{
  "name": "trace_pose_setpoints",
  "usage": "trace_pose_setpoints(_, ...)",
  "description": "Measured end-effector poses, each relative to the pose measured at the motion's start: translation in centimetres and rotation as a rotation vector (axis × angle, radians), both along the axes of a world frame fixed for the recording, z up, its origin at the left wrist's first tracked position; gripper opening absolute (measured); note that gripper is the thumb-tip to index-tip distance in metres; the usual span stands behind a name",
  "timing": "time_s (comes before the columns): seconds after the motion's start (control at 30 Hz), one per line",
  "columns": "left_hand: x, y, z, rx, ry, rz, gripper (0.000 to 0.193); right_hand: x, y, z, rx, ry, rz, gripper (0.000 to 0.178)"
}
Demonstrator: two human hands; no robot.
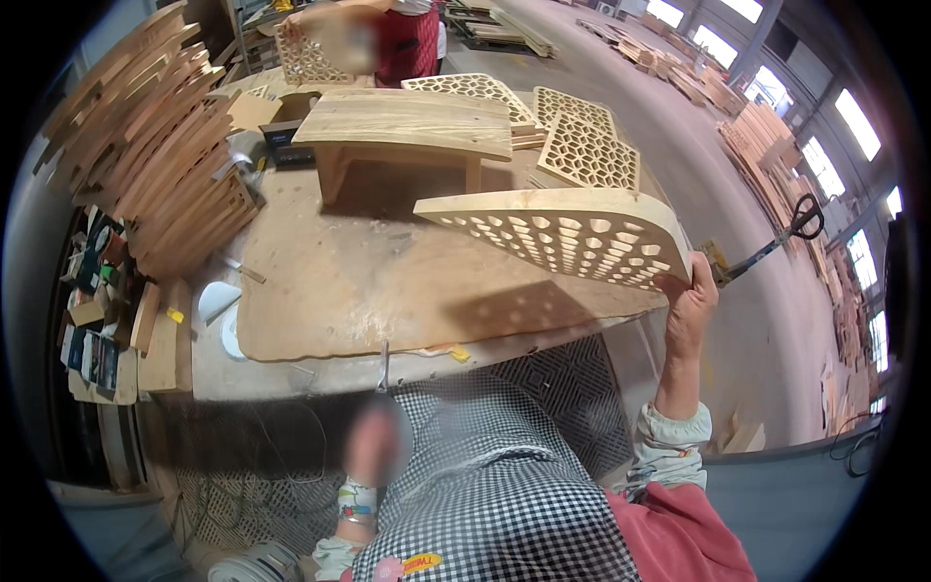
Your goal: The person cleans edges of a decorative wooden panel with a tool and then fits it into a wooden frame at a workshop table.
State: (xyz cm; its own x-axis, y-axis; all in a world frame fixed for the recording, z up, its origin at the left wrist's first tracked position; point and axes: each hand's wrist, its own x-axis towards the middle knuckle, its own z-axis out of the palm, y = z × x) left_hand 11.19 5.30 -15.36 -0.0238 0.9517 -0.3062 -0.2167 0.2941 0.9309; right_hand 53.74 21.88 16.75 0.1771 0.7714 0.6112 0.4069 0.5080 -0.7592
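My right hand (690, 293) is closed on the right edge of a pale wooden panel (562, 228) pierced with rows of rounded holes. The panel is tilted above the worktable (349, 281), casting a dotted shadow on it. My left hand (376, 441) is by my checked apron at the table's near edge, its fingers blurred. From it a thin grey metal tool (384, 364) sticks up over the edge; its lower part is lost in the blur. Beyond the raised panel stands a small wooden bench (407, 121).
Honeycomb-cut panels (589, 150) lie at the back right, and tall stacks of wooden parts (145, 145) stand on the left. A small tool (247, 272) and white discs (219, 301) lie left. Scissors (805, 215) stick up beyond my right hand. Across the table a person (407, 44) handles another panel.
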Motion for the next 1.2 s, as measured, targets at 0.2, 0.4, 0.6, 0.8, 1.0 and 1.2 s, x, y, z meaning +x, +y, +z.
trace_pose_setpoints(0.2, 0.7, 0.3, 2.9, -0.056, -0.115, -0.004, 0.035, -0.9, -0.2, 0.8, -0.084, -0.039, -0.036, 0.022)
trace_pose_setpoints(0.4, -0.5, 0.0, -0.9, 0.133, 0.208, -0.048, 0.033, -3.3, 1.0, 3.3, 0.034, -0.461, -0.168, 0.020)
trace_pose_setpoints(0.6, 1.0, 0.5, 5.9, -0.181, -0.246, 0.033, 0.027, -4.9, 2.7, 4.2, 0.062, -0.721, -0.174, 0.017)
trace_pose_setpoints(0.8, 1.2, 0.2, 5.6, -0.147, -0.175, 0.069, 0.027, -8.9, 6.7, 1.8, 0.130, -0.830, -0.083, 0.022)
trace_pose_setpoints(1.0, 2.8, 0.1, 7.5, -0.153, -0.072, 0.099, 0.025, -10.9, 4.9, 0.3, 0.306, -0.841, -0.143, 0.022)
trace_pose_setpoints(1.2, 3.3, -1.5, 7.8, -0.145, -0.056, 0.083, 0.023, -10.7, -1.1, -5.7, 0.095, -0.771, 0.079, 0.027)
